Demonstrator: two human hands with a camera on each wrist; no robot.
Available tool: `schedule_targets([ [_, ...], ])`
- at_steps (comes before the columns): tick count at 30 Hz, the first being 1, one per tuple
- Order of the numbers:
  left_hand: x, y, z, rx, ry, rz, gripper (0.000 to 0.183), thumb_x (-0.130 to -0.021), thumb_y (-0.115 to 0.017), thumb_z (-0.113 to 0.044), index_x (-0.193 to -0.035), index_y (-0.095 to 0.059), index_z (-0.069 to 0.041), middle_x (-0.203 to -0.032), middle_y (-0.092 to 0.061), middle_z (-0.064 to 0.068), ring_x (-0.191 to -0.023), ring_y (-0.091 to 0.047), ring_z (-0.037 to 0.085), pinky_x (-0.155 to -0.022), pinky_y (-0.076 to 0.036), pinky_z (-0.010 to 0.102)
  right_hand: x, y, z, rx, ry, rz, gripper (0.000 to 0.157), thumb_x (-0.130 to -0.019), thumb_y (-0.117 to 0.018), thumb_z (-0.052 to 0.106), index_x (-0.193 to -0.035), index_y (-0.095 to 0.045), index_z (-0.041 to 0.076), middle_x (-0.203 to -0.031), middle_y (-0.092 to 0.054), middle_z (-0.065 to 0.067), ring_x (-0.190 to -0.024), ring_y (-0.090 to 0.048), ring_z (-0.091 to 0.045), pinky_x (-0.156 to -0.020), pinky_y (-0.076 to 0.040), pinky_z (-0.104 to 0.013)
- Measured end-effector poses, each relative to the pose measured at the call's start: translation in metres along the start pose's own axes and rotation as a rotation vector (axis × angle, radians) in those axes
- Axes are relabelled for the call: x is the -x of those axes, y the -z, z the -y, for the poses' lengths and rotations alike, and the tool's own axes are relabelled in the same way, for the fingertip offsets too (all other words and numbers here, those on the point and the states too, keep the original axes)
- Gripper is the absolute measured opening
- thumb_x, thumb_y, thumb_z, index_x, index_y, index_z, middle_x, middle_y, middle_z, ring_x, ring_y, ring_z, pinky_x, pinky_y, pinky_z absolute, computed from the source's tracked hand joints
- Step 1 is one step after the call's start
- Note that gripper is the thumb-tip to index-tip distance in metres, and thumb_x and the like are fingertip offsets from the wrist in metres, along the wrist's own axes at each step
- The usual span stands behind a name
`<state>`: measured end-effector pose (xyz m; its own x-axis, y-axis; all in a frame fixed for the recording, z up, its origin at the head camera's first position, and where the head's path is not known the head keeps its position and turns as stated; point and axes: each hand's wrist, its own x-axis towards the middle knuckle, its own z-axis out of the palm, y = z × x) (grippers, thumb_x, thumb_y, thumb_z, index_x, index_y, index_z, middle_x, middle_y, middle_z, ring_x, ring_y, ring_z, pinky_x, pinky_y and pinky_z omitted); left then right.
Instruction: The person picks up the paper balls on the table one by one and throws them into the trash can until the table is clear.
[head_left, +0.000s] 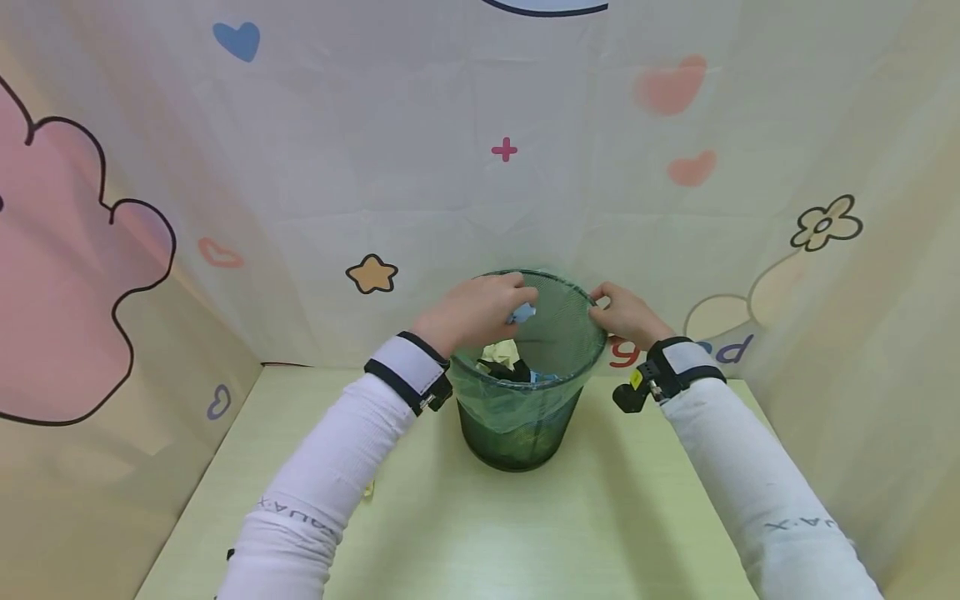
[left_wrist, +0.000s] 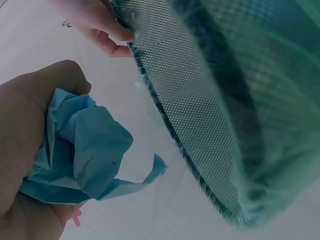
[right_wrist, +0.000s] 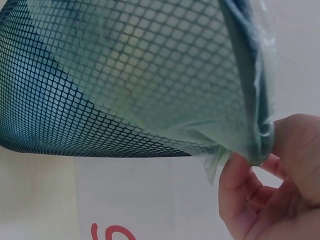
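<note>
A dark mesh wastebasket (head_left: pixel 517 450) stands on the table, lined with a thin green plastic bag (head_left: pixel 517 404) folded over its rim. Over the left part of its opening, my left hand (head_left: pixel 480 308) grips a crumpled piece of blue paper (left_wrist: pixel 95 150); the fingers curl round it. On the basket's right side, my right hand (head_left: pixel 626 315) pinches the rim and bag edge between thumb and fingers, as the right wrist view shows (right_wrist: pixel 280 185). Inside the basket lie crumpled yellow paper (head_left: pixel 501 353), something black (head_left: pixel 504 370) and bits of blue.
The pale yellow-green table (head_left: pixel 480 533) extends toward me. A small yellowish scrap (head_left: pixel 369 490) lies beside my left forearm, partly hidden by it. Behind the basket hangs a white curtain (head_left: pixel 450 167) printed with hearts, a star and a flower.
</note>
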<state>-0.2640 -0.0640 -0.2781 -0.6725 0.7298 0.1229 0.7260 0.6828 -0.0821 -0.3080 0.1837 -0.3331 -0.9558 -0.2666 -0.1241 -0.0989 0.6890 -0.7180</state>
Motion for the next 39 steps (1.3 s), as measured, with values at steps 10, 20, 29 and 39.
schedule_targets([
  [10,-0.029,0.0,-0.006,0.02,0.041,0.063,0.035,-0.089,-0.059,-0.022,-0.123,-0.051,-0.018,-0.109,-0.053,0.002,-0.09,-0.054,0.014,-0.073,-0.048,0.027,-0.002,-0.001,-0.002,-0.015,-0.015,0.0,0.034,-0.093,-0.04,0.012,-0.123,-0.039,-0.003,-0.09,-0.042,-0.014,-0.071,-0.046,-0.021,-0.06,-0.046,-0.031],
  [20,-0.056,-0.002,-0.012,0.009,0.03,0.089,0.039,-0.089,-0.058,-0.024,-0.126,-0.049,-0.017,-0.105,-0.051,0.003,-0.084,-0.051,0.015,-0.07,-0.046,0.028,-0.001,-0.002,0.001,-0.02,-0.027,-0.011,0.034,-0.094,-0.04,0.012,-0.124,-0.038,-0.003,-0.079,-0.042,-0.008,-0.064,-0.045,-0.018,-0.061,-0.047,-0.034],
  [29,-0.07,-0.005,-0.016,0.041,0.017,0.093,0.031,-0.088,-0.058,-0.023,-0.117,-0.049,-0.016,-0.1,-0.048,0.004,-0.079,-0.046,0.015,-0.064,-0.038,0.026,-0.001,-0.002,-0.001,-0.03,-0.02,-0.008,0.035,-0.094,-0.039,0.011,-0.126,-0.039,-0.005,-0.073,-0.041,-0.005,-0.058,-0.042,-0.014,-0.056,-0.044,-0.028],
  [39,-0.079,-0.01,-0.018,0.038,0.047,0.054,0.027,-0.087,-0.054,-0.026,-0.112,-0.046,-0.018,-0.106,-0.042,0.004,-0.084,-0.042,0.016,-0.064,-0.038,0.024,-0.001,-0.002,-0.002,-0.044,-0.007,0.001,0.032,-0.095,-0.038,0.012,-0.123,-0.037,-0.004,-0.069,-0.041,-0.004,-0.057,-0.042,-0.014,-0.055,-0.044,-0.028],
])
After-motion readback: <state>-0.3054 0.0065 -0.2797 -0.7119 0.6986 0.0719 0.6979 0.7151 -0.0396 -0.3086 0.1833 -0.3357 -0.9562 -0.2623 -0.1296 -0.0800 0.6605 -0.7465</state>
